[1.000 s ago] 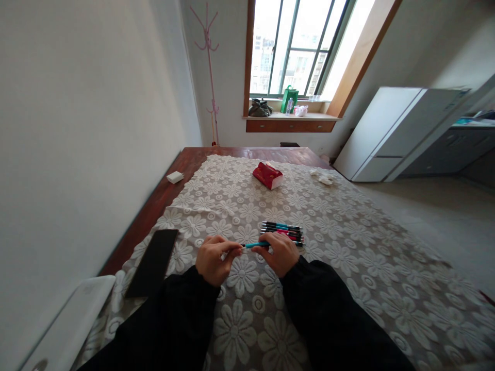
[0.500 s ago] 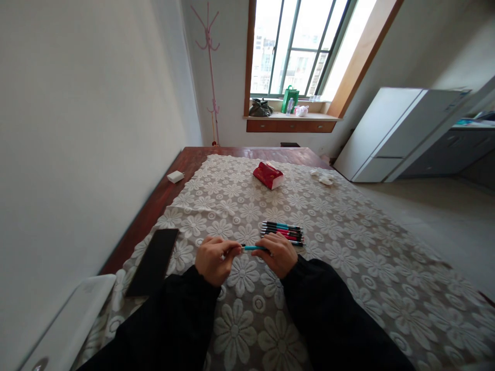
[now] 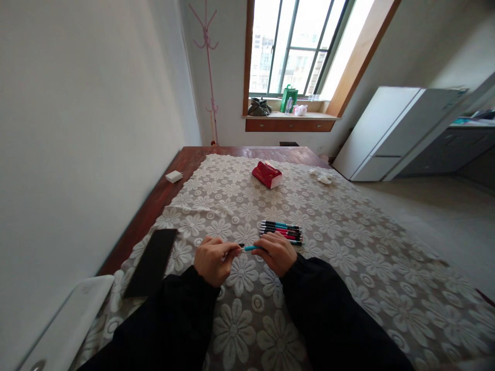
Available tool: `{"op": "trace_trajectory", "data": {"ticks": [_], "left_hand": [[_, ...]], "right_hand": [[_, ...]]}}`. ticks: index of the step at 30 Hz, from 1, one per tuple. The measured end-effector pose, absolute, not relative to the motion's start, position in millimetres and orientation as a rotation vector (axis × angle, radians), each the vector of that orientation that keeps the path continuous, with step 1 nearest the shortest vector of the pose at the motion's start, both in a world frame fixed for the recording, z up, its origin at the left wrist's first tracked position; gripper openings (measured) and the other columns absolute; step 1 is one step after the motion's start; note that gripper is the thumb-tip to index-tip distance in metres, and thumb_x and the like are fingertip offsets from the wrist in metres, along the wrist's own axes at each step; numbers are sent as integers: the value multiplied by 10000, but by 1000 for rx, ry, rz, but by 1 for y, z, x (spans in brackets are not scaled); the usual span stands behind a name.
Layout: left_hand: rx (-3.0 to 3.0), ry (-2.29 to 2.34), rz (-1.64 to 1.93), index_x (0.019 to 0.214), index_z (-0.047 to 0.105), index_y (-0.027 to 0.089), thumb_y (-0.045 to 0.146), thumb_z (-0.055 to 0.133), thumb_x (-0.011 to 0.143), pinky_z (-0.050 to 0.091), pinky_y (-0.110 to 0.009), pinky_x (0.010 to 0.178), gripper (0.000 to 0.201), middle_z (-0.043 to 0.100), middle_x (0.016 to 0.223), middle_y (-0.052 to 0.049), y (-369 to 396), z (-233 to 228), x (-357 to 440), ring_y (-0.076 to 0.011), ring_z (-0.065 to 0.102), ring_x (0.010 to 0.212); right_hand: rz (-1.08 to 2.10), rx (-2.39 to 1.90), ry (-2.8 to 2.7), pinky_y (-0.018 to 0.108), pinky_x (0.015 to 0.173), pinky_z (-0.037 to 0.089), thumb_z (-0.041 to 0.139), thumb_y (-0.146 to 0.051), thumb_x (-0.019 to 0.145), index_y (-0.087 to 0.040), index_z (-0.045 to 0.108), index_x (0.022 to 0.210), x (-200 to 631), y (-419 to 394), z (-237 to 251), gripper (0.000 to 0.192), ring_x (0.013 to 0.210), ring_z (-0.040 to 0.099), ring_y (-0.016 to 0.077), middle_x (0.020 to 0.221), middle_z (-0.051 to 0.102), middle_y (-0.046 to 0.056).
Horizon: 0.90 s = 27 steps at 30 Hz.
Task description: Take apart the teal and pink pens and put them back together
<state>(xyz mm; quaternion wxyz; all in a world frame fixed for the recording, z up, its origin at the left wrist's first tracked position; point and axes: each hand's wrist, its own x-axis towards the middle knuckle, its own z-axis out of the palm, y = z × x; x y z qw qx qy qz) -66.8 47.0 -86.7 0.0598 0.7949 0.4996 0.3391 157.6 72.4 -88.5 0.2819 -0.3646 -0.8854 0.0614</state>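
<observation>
Between my two hands is a pen with a light-blue barrel (image 3: 250,248). The right hand (image 3: 278,253) is closed around the barrel, with part of it hidden under the fingers. My left hand (image 3: 215,260) pinches the other end, where a small dark piece (image 3: 242,245) and a thin pale section show by the fingertips. Whether these parts are joined I cannot make out. Just behind my right hand lies a row of several pens (image 3: 281,226), black with blue and red parts, partly covered by that hand.
A flowered lace cloth (image 3: 235,330) covers the table. A dark flat slab (image 3: 151,263) lies left of my forearm, near a white tray-like object (image 3: 73,319). Farther back are a red tissue pack (image 3: 266,175), crumpled white tissues (image 3: 324,178) and a small white box (image 3: 174,176).
The dark piece at my left fingertips now stands a little apart from the blue barrel, with a pale section between. Both hands stay in nearly the same place.
</observation>
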Motion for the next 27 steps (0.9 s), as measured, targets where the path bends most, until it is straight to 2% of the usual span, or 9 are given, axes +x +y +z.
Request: {"op": "trace_trajectory", "data": {"ticks": [6, 14, 18, 22, 24, 27], "left_hand": [[2463, 1394, 1050, 845, 733, 257, 238, 633, 853, 404, -326, 706, 102, 732, 733, 16, 46, -84, -66, -149, 618, 642], [2406, 1403, 1063, 843, 738, 269, 283, 659, 848, 418, -301, 699, 80, 679, 636, 25, 48, -88, -65, -129, 598, 607], [2428, 1407, 1023, 876, 740, 280, 326, 645, 868, 440, -294, 738, 106, 702, 698, 14, 48, -90, -64, -132, 621, 659], [2381, 1414, 1036, 916, 705, 278, 343, 678, 847, 458, -318, 802, 98, 732, 752, 19, 48, -92, -63, -153, 650, 733], [2338, 1415, 1054, 1017, 655, 272, 360, 713, 812, 455, -344, 858, 230, 746, 795, 17, 47, -90, -63, -182, 661, 839], [2299, 1446, 1077, 1189, 536, 245, 365, 752, 748, 447, -380, 898, 506, 735, 967, -16, 47, -83, -64, -222, 629, 954]], "right_hand": [[180, -968, -2374, 302, 687, 315, 445, -440, 983, -181, 639, 862, 157, 72, -90, 345, 721, 533, 172, 751, 644, 37], [148, -996, -2441, 308, 709, 306, 482, -315, 981, -186, 620, 916, 154, 69, -89, 200, 750, 530, 177, 782, 654, 37], [110, -1000, -2540, 319, 716, 298, 439, -208, 977, -189, 593, 1036, 148, 63, -84, 166, 782, 537, 187, 842, 653, 53], [187, -1008, -2530, 317, 736, 320, 395, -197, 978, -183, 574, 1031, 143, 58, -81, 187, 791, 547, 188, 861, 643, 62], [249, -1010, -2488, 314, 739, 335, 388, -212, 982, -186, 570, 1005, 142, 58, -81, 185, 790, 551, 185, 863, 643, 58], [347, -1046, -2354, 308, 750, 353, 395, -211, 978, -193, 565, 981, 143, 59, -83, 171, 817, 563, 184, 897, 650, 56]]}}
